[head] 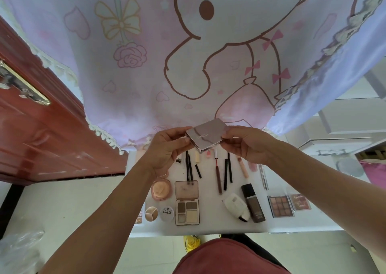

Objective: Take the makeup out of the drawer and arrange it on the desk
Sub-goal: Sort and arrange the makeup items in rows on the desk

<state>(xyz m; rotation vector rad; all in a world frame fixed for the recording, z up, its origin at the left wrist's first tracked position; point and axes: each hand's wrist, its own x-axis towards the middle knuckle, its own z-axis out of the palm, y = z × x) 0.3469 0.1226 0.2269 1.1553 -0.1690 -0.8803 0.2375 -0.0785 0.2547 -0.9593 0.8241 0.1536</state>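
A flat mauve-silver compact is held up between both hands, clear of the white desk and over its far edge, at 12 o'clock from the makeup laid out below. The left hand is at the compact's 9 o'clock, its thumb on the lid and its curled fingers beneath, pinching the left corner. The right hand is at the 3 o'clock side and pinches the right corner the same way, so the case spans the gap between the two grips with its lid facing the camera and its near corner tipped toward 6 o'clock. It looks closed. Directly below, at 6 o'clock from the compact, lie several slim dark pencils and a brown lip gloss tube, set roughly parallel. At 7 o'clock sit a round peach compact and an open four-pan palette, with a small round jar just beside the palette's lower left. At 5 o'clock a white bottle lies touching a dark foundation bottle, and farther toward 4 o'clock lies a nine-pan eyeshadow palette. A pink rabbit-print curtain hangs behind the desk, from 10 to 2 o'clock.
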